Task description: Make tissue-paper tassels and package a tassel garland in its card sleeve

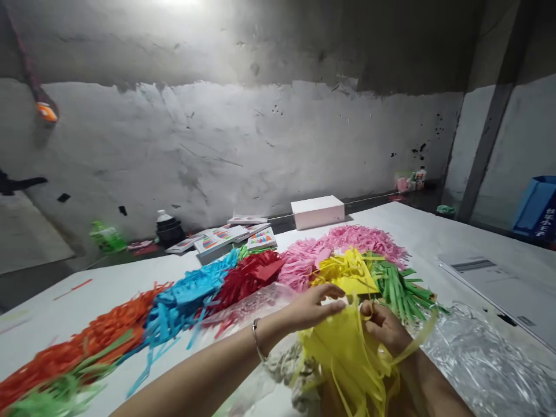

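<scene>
Close in front of me hangs a sheet of yellow fringed tissue paper (pixel 341 341), its thin strips trailing downward. My left hand (pixel 315 307), with a bracelet at the wrist, has its thumb and fingers at the paper's upper left edge. At the upper right, my right hand (pixel 384 324) pinches the same paper, and a loose strip crosses that wrist. Just beyond my hands lies a pile of yellow fringed paper (pixel 347 272), between pink fringe (pixel 308 260) and green fringe (pixel 397 286). The lower strips are blurred.
Red fringe (pixel 249 275), blue fringe (pixel 191 295) and orange fringe (pixel 104 327) stretch leftward over the white table (pixel 174 267). Farther back are a white box (pixel 318 212) and several printed packets (pixel 221 237). Clear crinkled plastic (pixel 482 353) and a flat white package (pixel 499 284) lie right.
</scene>
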A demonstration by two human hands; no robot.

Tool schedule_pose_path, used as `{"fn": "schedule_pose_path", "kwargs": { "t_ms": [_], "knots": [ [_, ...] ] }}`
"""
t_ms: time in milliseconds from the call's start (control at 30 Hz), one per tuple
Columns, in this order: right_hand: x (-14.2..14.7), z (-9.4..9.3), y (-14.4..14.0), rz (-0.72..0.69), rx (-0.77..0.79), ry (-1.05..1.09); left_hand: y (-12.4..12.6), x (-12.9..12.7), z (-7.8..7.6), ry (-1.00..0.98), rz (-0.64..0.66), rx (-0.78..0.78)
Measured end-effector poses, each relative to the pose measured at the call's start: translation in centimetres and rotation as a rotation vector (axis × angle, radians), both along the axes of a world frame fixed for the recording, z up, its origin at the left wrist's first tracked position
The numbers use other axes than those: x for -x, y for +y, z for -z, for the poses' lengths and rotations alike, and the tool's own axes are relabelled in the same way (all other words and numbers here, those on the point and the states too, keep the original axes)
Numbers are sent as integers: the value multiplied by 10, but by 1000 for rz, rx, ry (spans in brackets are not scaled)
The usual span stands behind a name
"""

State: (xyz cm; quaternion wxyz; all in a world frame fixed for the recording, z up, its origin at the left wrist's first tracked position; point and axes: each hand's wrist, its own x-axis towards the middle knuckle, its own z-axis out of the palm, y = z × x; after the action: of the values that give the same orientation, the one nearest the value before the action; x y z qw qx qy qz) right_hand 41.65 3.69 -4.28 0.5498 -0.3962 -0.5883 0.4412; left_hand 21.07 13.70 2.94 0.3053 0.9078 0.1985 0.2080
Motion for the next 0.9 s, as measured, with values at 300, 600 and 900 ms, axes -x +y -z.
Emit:
{"fn": "schedule_pose_path", "kwargs": {
  "t_ms": [300, 600, 900],
  "knots": [
    [65, -45, -52, 152, -536, -473, -103, 105, -14, -128, -152, -224],
    [131, -89, -114, 385, -1344, -976, -171, 204, -40, -362, -297, 205],
    [183, -53, -136, 271, -1272, -800, -192, 218, -30, -486, -231, 1069]
  ]
}}
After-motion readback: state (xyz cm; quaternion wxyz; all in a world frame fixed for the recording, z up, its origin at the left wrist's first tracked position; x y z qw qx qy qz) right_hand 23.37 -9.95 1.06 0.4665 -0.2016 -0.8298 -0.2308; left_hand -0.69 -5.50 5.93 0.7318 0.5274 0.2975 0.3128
